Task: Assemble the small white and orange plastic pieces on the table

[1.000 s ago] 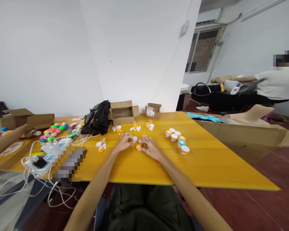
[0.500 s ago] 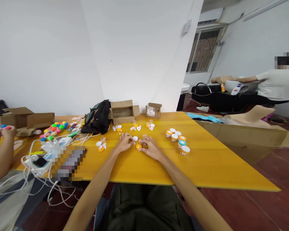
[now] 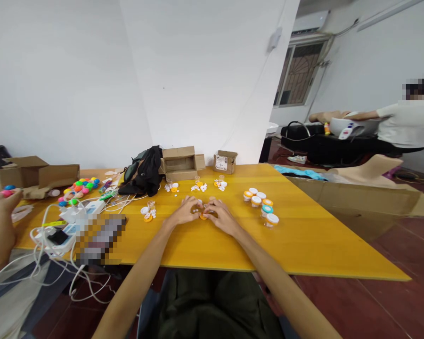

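In the middle of the table, both of my hands are bent over a small orange lid (image 3: 203, 217). My left hand (image 3: 186, 211) has its fingers curled to a pinch at the lid's left side; any small piece in it is too tiny to make out. From the right, my right hand (image 3: 220, 216) pinches at the lid's edge with thumb and fingers. A white lid (image 3: 199, 202) lies just behind, partly covered by my fingers. To the left sits a group with a clear cup (image 3: 151, 205), a white lid (image 3: 144, 210) and an orange lid (image 3: 148, 218) with small white pieces.
Several lidded clear jars (image 3: 256, 201) stand to the right. Farther back are more small parts (image 3: 199, 186), an opened cardboard box (image 3: 179, 165) and a black bag (image 3: 146, 172). A power strip (image 3: 70, 230) with cables and another person's hand (image 3: 7, 200) are at left.
My left hand has moved right, bringing its fingertips to the orange lid and partly covering the white lid. My right hand has barely shifted. The other person's hand at left has moved slightly.
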The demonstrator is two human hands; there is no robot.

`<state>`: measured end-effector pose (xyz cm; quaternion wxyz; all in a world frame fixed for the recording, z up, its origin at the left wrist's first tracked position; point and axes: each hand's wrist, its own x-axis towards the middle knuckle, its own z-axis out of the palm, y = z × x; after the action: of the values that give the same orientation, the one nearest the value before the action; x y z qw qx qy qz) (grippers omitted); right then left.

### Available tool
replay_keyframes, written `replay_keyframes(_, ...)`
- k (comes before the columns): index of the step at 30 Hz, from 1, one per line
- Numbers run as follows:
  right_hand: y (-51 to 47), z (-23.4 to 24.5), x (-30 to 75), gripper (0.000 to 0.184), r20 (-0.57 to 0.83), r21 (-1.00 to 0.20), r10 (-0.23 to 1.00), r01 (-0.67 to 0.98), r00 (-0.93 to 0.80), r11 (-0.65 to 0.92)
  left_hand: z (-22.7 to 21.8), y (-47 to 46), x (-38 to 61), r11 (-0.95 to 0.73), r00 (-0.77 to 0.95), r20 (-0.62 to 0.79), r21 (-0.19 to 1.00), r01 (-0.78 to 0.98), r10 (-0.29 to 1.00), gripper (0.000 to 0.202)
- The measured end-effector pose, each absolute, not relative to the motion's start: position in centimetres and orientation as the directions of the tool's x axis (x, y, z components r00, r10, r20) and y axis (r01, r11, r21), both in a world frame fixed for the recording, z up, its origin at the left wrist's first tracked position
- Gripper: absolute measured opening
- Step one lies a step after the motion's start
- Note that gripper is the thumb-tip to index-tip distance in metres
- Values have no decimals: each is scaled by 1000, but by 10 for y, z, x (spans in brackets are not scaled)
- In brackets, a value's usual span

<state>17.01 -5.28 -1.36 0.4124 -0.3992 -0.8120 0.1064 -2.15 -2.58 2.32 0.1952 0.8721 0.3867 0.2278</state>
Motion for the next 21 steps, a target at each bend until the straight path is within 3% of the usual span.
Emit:
replay_keyframes(5,-53,-13,170,11,593,-487,728,566,-345,665,22,-30,-19,-636,620,227,499,588,751,24)
replay_keyframes(21,-59,-7,170,16,596,-334,677,632,-432,699,24,-34,-11,-650,642,221,504,569,734,17)
